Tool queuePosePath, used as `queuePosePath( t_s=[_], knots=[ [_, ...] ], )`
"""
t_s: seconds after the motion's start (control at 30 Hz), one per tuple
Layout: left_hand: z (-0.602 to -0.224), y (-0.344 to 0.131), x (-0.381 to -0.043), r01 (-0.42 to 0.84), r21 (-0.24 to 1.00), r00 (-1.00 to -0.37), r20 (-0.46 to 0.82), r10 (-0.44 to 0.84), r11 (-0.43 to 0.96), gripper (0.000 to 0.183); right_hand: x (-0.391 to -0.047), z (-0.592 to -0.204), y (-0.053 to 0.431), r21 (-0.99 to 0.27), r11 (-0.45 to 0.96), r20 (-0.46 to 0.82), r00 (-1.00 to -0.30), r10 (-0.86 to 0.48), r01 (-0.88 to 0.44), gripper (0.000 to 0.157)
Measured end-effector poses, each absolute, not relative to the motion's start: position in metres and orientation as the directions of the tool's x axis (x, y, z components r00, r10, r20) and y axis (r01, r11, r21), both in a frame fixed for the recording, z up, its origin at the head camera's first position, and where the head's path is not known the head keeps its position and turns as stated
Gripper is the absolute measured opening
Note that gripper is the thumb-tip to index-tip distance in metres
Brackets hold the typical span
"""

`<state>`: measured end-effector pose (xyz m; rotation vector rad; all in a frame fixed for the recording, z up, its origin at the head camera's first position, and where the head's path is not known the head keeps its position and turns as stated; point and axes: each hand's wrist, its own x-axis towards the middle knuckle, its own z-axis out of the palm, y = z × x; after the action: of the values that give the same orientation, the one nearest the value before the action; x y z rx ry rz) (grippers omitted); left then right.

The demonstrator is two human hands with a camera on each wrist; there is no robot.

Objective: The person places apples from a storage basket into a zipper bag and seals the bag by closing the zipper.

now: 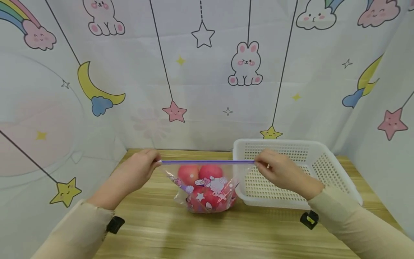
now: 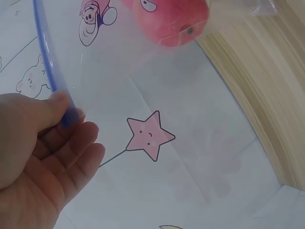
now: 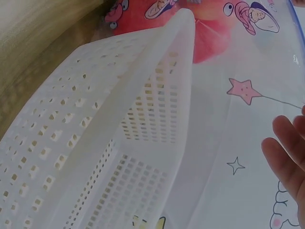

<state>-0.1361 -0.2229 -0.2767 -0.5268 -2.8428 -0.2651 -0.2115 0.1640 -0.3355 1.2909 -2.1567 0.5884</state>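
Note:
A clear zip bag (image 1: 207, 162) printed with white and pink cartoon figures hangs between my two hands, its purple-blue zip strip stretched straight and level. Several red apples (image 1: 211, 172) fill its lower part, close over the table. My left hand (image 1: 139, 171) pinches the left end of the strip; in the left wrist view the thumb and forefinger (image 2: 59, 102) press on it. At the other end, my right hand (image 1: 279, 172) pinches the strip between thumb and fingers. The right wrist view catches only some fingertips (image 3: 283, 150) at its edge.
A white plastic basket (image 1: 339, 176) with grid holes stands at the back right, under my right hand and beside the bag. The wood-grain table (image 1: 145, 223) ends at a white cloth backdrop (image 1: 207, 90) with cartoon prints, which also covers both sides.

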Motion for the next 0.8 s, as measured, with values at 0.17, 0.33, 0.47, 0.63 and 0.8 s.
queuePosePath(
  t_s=[0.17,0.33,0.47,0.63,0.8],
  knots=[
    [-0.277,-0.23,-0.131,0.397,0.109,-0.889,0.292,0.352,0.911,0.005,-0.209,-0.335,0.158,-0.134,0.43,0.632,-0.411,-0.657,-0.893,0.009],
    [-0.282,-0.234,-0.131,0.376,0.082,-0.894,0.292,0.339,0.923,0.007,-0.21,-0.336,0.153,-0.15,0.451,0.615,-0.44,-0.654,-0.88,0.007],
    [-0.289,-0.235,-0.134,0.337,0.069,-0.903,0.307,0.301,0.939,0.008,-0.214,-0.337,0.149,-0.156,0.484,0.601,-0.471,-0.646,-0.861,0.006],
    [-0.301,-0.235,-0.135,0.319,0.019,-0.871,0.4,0.285,0.948,0.013,-0.218,-0.337,0.144,-0.186,0.512,0.571,-0.517,-0.638,-0.838,0.006],
    [-0.314,-0.233,-0.136,0.316,-0.046,-0.82,0.489,0.298,0.948,0.032,-0.222,-0.336,0.14,-0.196,0.532,0.565,-0.538,-0.625,-0.824,0.006]
  ],
)
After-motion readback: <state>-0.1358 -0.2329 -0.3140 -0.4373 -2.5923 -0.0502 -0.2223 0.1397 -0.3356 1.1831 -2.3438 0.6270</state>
